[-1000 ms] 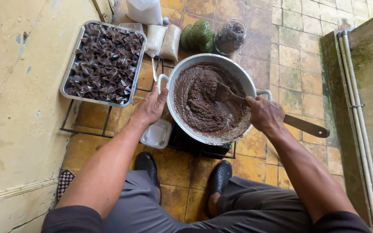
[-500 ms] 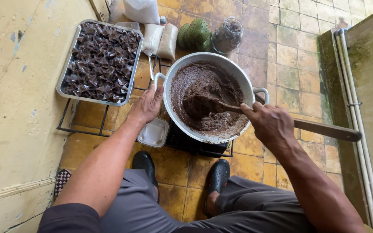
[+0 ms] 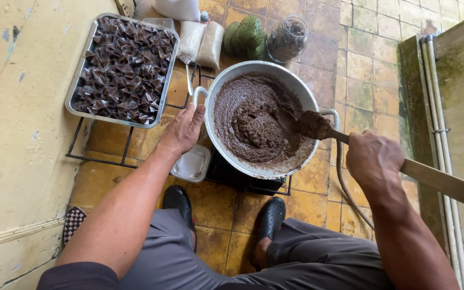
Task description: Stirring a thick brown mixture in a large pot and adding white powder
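A wide metal pot [image 3: 296, 88] full of thick brown paste [image 3: 253, 123] sits on a low black stove [image 3: 243, 180] on the tiled floor. My left hand [image 3: 183, 129] grips the pot's rim beside its left handle. My right hand [image 3: 374, 161] is closed around the handle of a long wooden paddle [image 3: 436, 180]. The paddle's blade [image 3: 312, 124] is coated in paste and rests at the pot's right side, lifted partly out of the mass.
A metal tray [image 3: 79, 88] of dark folded leaf parcels lies on a wire rack at the left. Bags [image 3: 200, 40], a green fruit [image 3: 248, 35] and a glass jar [image 3: 288, 37] stand behind the pot. A small white container [image 3: 191, 164] sits by my black shoes [image 3: 178, 198]. A hose [image 3: 345, 182] runs to the stove.
The paddle has swept from the middle of the paste to the pot's right side, and my right hand has pulled back to the right. My left hand stays on the rim.
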